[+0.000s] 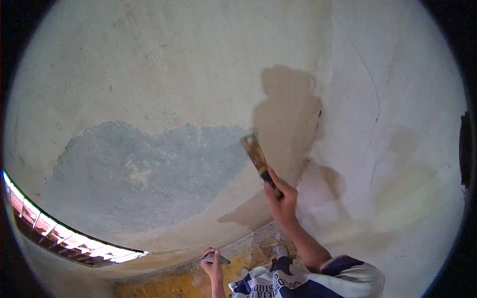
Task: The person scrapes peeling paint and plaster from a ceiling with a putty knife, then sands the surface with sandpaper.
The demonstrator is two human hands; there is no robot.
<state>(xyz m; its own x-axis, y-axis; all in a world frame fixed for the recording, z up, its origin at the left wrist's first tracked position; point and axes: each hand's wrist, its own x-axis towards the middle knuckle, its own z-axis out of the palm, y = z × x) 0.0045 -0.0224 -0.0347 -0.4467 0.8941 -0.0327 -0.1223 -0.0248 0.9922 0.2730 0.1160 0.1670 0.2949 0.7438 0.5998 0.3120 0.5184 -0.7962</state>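
My right hand is closed around the black handle of a scraper, which has a long, worn, brownish blade. It is raised up and to the left, with the blade's tip at the right edge of a grey patch on the wall. The patch has a ragged upper border against the cream paint. Lower down, my left hand is closed on a small flat grey blade pointing right; its handle is hidden in the fingers.
A wall corner runs down right of the scraper, and the adjoining white wall has a thin crack. At lower left is a bright barred window. Yellowish floor tiles lie below, near my feet. A dark object shows at the right edge.
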